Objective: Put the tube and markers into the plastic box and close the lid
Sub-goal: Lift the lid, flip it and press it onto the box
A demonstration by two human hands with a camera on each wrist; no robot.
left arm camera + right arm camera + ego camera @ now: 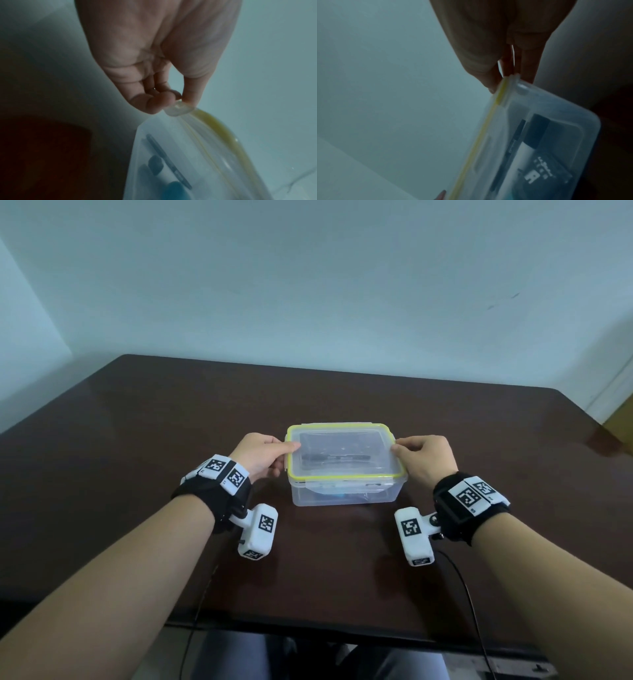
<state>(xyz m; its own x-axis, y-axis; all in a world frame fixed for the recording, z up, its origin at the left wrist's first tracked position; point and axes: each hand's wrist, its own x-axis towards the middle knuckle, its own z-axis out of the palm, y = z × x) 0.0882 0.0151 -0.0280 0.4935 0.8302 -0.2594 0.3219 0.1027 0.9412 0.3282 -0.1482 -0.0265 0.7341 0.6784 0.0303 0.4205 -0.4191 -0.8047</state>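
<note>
A clear plastic box (346, 494) stands mid-table with its yellow-rimmed lid (342, 474) lying on top. Through the lid and walls I see a thin black marker (335, 457), also the marker (169, 162) in the left wrist view, and a thicker white marker with a black cap (527, 146). Something blue (337, 495) lies at the bottom. My left hand (262, 455) pinches the lid's left edge, thumb on top; the fingertips (154, 102) hold a clear flap. My right hand (424, 455) pinches the lid's right edge (513, 79).
The dark brown table (137, 440) runs to a pale wall behind. Black cables (466, 587) trail from the wrist cameras over the near table edge. My knees show below that edge.
</note>
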